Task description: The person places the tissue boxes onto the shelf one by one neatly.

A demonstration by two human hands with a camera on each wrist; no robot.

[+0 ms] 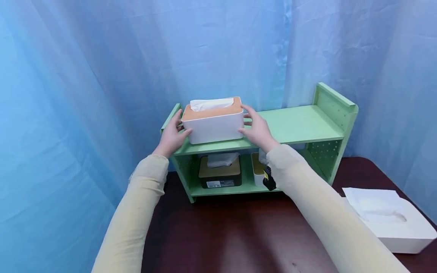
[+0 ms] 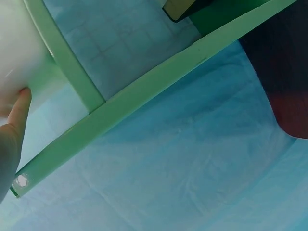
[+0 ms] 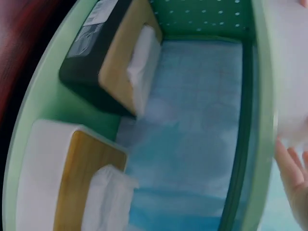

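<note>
Head view shows a white tissue box (image 1: 213, 127) with a tan wooden lid sitting on the top board of a green shelf (image 1: 300, 123), toward the shelf's left end, clasped between both hands. The left hand (image 1: 172, 135) lies against its left end, fingers curled onto the wall and the thumb round the front corner; the right hand (image 1: 257, 128) presses its right end, fingers lightly spread and bent along the wall. I'd judge the box light and stiff, a hard plastic shell, smooth enough to slip, with the lid perhaps only resting loose; the short end walls, where the fingers already are, look the sound place to grip, low down rather than by the lid. Its long axis runs side to side between the two palms, along the shelf's length, with the slot and the tuft of tissue pointing up. Below the fingers, on the lower board, stand a black tissue box (image 1: 220, 172) and another white one (image 3: 72, 180). On the dark table (image 1: 232, 231), near the right forearm, lies a flat white box (image 1: 392, 220).
</note>
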